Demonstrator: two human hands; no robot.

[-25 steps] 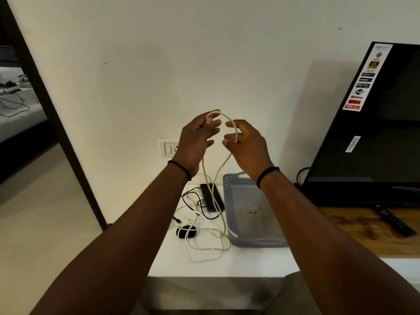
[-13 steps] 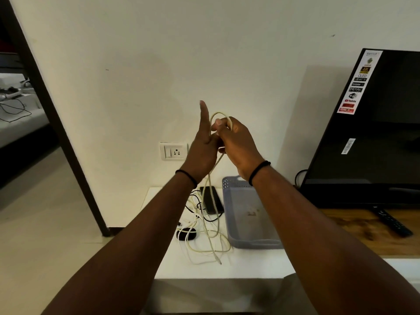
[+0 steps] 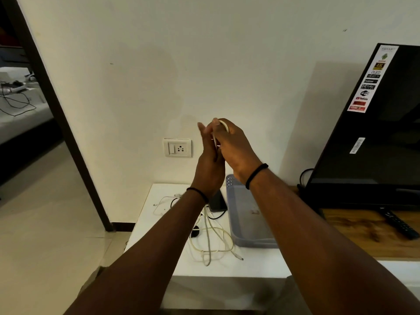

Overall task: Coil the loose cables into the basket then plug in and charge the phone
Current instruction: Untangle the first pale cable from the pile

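At about 6 o'clock, nearest the camera, the white table [image 3: 159,205] carries a loose tangle of white cable [image 3: 212,243], its free plug end lying toward 5 o'clock of the heap. A small black round object [image 3: 195,231] sits at the tangle's 10 o'clock edge, half hidden by the left forearm. Just to the right, at 3 o'clock of the tangle, the grey basket [image 3: 247,241] stands on the table, touching or nearly touching the loops. Beyond the tangle, at its 12 o'clock, the black phone [image 3: 218,202] lies flat beside the basket's left wall, a thin black cable [image 3: 216,216] curling by it. A second thin white cable [image 3: 163,202] lies toward 10 o'clock.

Above these, both hands are raised together. The left hand [image 3: 208,169] has its fingers straight and pointing up, palm against the other hand, with the white cable running down from it to the table. The right hand [image 3: 234,146] has its fingers curled round a white loop of that cable at the top.

Farther back, a wall socket [image 3: 177,148] sits at 9 o'clock of the hands. At 3 o'clock a black television [image 3: 375,144] stands on a wooden top [image 3: 363,237], with a remote [image 3: 398,223] in front.
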